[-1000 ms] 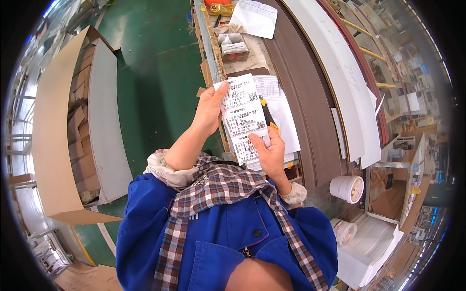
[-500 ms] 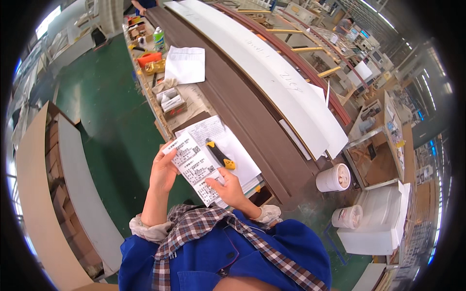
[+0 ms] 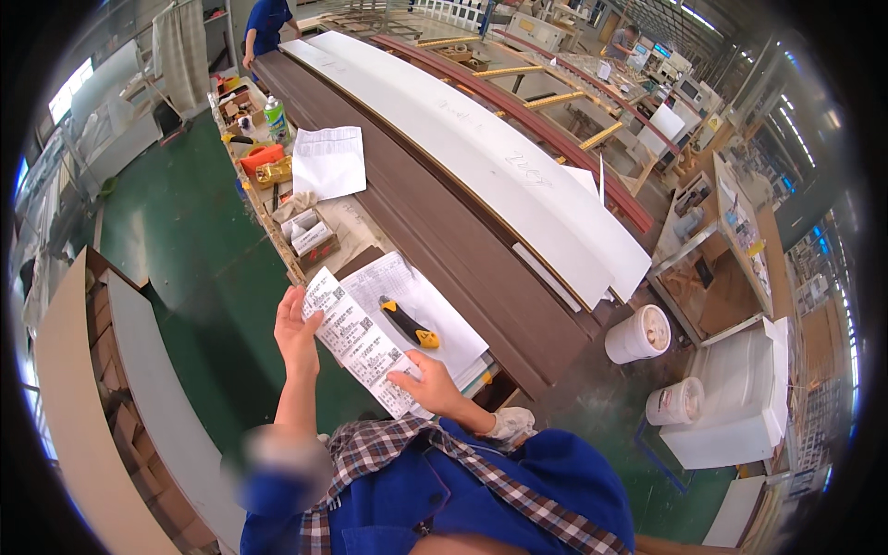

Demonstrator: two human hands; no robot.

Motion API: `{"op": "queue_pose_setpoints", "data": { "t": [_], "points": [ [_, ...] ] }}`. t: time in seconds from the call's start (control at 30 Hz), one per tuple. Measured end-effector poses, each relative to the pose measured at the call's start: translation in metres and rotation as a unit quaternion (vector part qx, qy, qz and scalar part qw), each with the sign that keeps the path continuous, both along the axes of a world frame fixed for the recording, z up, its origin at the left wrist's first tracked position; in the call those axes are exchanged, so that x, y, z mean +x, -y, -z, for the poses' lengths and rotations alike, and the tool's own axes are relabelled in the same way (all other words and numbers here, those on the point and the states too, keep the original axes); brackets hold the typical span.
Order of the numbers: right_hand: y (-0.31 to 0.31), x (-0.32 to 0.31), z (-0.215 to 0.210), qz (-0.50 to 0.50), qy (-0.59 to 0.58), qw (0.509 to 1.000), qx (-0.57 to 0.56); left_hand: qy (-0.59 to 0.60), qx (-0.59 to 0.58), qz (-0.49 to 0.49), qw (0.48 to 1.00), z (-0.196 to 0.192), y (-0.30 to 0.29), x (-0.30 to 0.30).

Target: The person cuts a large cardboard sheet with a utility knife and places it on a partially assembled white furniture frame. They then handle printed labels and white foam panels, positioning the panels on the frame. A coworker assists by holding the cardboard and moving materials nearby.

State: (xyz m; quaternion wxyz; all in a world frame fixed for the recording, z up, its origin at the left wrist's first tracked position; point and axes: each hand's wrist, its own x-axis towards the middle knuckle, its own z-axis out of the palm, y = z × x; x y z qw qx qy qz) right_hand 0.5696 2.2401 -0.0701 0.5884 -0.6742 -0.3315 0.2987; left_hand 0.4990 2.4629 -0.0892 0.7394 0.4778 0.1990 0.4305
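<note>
Both hands hold a long strip of printed labels [image 3: 359, 340] above the near end of the work surface [image 3: 365, 236]; the strip runs slantwise, its far end up and to the left, its near end down and to the right. The left hand [image 3: 296, 335] is raised with the forearm coming almost straight up from the lower edge, bare below a pushed-up sleeve; its fingers stand upright against the strip's far left edge, the thumb pinching the paper from the front. The right hand [image 3: 427, 388] comes in from the right, wrist bent, a pale cuff at the wrist; its fingers are closed on the strip's near end, the thumb lying across the printed face; so each hand is grasping the strip, neither released.

Just beyond the strip, a white printed sheet [image 3: 421, 310] lies on the surface, and on it rests a utility knife [image 3: 408, 323] with black and yellow handle, apart from both hands. Farther along the surface sit a small open box [image 3: 310, 233] and another white paper [image 3: 329, 163]. To the right run a long dark brown panel [image 3: 435, 222] and a long white panel [image 3: 499, 162]. Two white buckets [image 3: 638, 335] stand on the green floor [image 3: 199, 250] at the right.
</note>
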Motion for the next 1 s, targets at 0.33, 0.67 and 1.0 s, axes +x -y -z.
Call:
{"op": "queue_pose_setpoints", "data": {
  "t": [0.33, 0.67, 1.0],
  "points": [
    [0.003, 0.004, 0.018, 0.036, -0.131, 0.991, 0.017, 0.021, 0.124, 0.039, 0.991, 0.020, -0.022, 0.020],
    [0.002, 0.005, 0.020, 0.033, -0.129, 0.991, 0.015, 0.031, 0.110, 0.047, 0.992, 0.005, -0.022, 0.023],
    [0.003, 0.006, 0.021, 0.024, -0.135, 0.990, 0.018, 0.003, 0.112, 0.038, 0.993, 0.004, -0.021, 0.024]
  ]
}}
